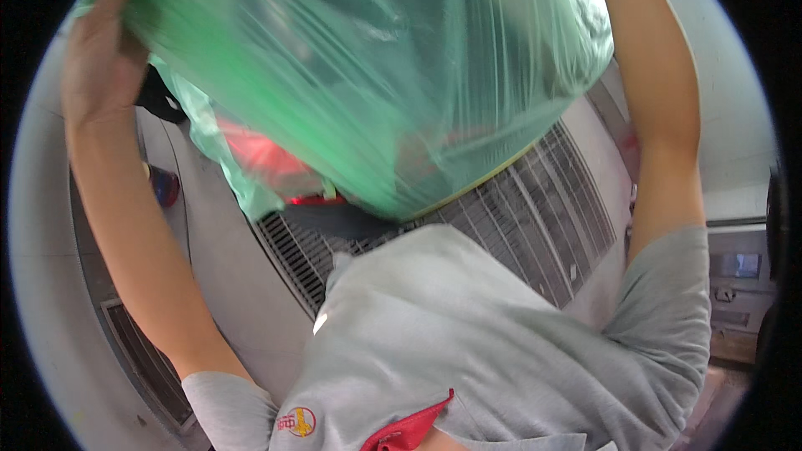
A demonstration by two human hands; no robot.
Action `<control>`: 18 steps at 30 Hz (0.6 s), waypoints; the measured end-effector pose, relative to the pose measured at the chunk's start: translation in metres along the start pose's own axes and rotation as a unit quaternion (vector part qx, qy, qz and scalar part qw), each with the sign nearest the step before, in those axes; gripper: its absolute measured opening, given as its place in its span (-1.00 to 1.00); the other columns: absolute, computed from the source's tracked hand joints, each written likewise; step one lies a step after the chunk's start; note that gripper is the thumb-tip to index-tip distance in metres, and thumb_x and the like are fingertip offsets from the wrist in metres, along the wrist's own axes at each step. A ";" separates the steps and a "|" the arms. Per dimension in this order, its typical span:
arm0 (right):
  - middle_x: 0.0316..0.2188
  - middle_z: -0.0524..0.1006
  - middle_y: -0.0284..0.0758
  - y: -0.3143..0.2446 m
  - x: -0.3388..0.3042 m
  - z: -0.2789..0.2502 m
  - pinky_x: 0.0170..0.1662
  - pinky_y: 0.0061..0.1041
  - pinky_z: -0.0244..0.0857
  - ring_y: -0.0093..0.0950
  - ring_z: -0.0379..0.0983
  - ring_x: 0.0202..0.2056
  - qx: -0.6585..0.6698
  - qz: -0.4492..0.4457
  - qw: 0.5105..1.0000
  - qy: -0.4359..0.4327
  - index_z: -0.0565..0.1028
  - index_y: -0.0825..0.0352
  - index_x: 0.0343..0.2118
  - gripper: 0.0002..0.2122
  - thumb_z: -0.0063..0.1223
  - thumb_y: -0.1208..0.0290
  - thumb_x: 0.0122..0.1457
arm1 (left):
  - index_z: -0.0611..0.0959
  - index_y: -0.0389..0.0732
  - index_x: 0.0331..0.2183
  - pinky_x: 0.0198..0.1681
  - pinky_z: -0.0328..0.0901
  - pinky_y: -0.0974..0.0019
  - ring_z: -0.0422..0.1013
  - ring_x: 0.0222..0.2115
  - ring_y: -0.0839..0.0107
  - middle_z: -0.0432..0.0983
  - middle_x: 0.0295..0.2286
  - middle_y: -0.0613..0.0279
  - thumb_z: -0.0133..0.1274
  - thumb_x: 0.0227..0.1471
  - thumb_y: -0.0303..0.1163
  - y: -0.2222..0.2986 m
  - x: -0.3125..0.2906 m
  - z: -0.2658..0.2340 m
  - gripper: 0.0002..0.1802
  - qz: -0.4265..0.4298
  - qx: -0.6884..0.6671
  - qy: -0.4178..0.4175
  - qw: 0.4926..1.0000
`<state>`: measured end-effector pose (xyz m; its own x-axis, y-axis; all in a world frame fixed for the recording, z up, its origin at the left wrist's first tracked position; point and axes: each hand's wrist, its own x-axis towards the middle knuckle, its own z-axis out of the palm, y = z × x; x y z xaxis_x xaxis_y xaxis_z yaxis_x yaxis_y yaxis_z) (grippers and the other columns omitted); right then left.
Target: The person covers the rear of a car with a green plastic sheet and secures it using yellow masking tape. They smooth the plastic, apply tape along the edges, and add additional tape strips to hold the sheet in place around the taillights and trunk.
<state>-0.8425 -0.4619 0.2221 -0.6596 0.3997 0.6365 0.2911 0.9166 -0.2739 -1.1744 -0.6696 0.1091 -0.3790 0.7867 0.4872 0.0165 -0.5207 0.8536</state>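
A large, thin, translucent green plastic bag [376, 75] spreads across the upper part of the head view, held up in front of me. At its left side my left hand [109, 58] is closed on the bag's edge, with some fingers hidden behind the plastic. My right arm reaches up along the bag's right side, and the hand itself lies beyond the top edge of the picture. Blurred dark and light shapes show through the plastic. Below the bag's left part are a red item [267, 154] and a dark strip [342, 221], whose kinds I cannot make out.
Slatted metal floor grating [535, 209] lies under the bag, with a pale floor [225, 242] beside it. Another narrow grate [146, 359] is at the lower left. A dark blue and red object [164, 186] stands beyond my left forearm. Pale cabinet-like fronts [739, 284] are on the right.
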 end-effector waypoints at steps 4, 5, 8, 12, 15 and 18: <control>-0.42 0.61 -0.33 0.013 0.009 -0.028 -0.21 -0.48 0.36 -0.52 0.48 -0.35 -0.023 0.005 0.994 0.104 0.68 0.42 -0.31 -0.68 0.18 0.19 0.20 | 0.69 -0.29 -0.04 0.06 0.41 0.25 0.53 -0.11 0.32 0.65 -0.13 0.24 0.25 0.16 -0.46 -0.007 0.036 0.021 -0.69 0.048 -0.020 -0.057 0.997; -0.47 0.58 -0.37 0.014 0.013 -0.032 -0.27 -0.48 0.33 -0.54 0.44 -0.40 -0.020 0.031 0.994 0.106 0.68 0.41 -0.35 -0.68 0.18 0.18 0.21 | 0.68 -0.28 -0.03 0.03 0.42 0.25 0.54 -0.12 0.33 0.64 -0.13 0.24 0.24 0.17 -0.46 -0.008 0.048 0.025 -0.68 0.010 -0.030 -0.025 0.999; -0.59 0.51 -0.49 0.018 0.021 -0.034 -0.40 -0.49 0.23 -0.62 0.34 -0.52 0.041 0.055 0.986 0.153 0.68 0.38 -0.48 -0.68 0.20 0.18 0.22 | 0.67 -0.26 -0.05 -0.04 0.45 0.24 0.54 -0.19 0.35 0.62 -0.11 0.22 0.21 0.20 -0.47 -0.019 0.080 0.030 -0.73 -0.081 -0.116 0.055 0.988; -0.64 0.49 -0.48 0.024 0.037 -0.040 -0.43 -0.48 0.20 -0.63 0.32 -0.54 0.046 0.075 0.975 0.204 0.67 0.39 -0.52 -0.68 0.23 0.20 0.19 | 0.66 -0.27 -0.13 -0.13 0.45 0.27 0.55 -0.24 0.32 0.62 -0.23 0.20 0.19 0.20 -0.46 -0.030 0.108 0.042 -0.80 -0.145 -0.150 0.132 0.969; -0.66 0.48 -0.48 0.024 0.055 -0.049 -0.44 -0.47 0.19 -0.63 0.31 -0.56 0.038 0.054 0.970 0.234 0.66 0.39 -0.54 -0.70 0.24 0.23 0.17 | 0.67 -0.26 -0.19 -0.16 0.43 0.24 0.55 -0.26 0.30 0.63 -0.23 0.20 0.28 0.12 -0.38 -0.031 0.124 0.053 -0.77 -0.146 -0.030 0.037 0.988; -0.67 0.47 -0.47 0.020 0.074 -0.056 -0.45 -0.46 0.20 -0.63 0.33 -0.56 0.054 0.054 0.963 0.258 0.65 0.40 -0.55 -0.71 0.24 0.25 0.16 | 0.66 -0.29 -0.22 -0.14 0.45 0.13 0.57 -0.23 0.20 0.66 -0.22 0.12 0.37 0.02 -0.24 -0.023 0.134 0.054 -0.62 -0.096 0.213 -0.048 0.971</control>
<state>-0.8473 -0.4144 0.3043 -0.1887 0.4635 0.8658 0.2461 0.8758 -0.4153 -1.1758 -0.5339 0.1647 -0.3246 0.8940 0.3089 0.3440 -0.1927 0.9190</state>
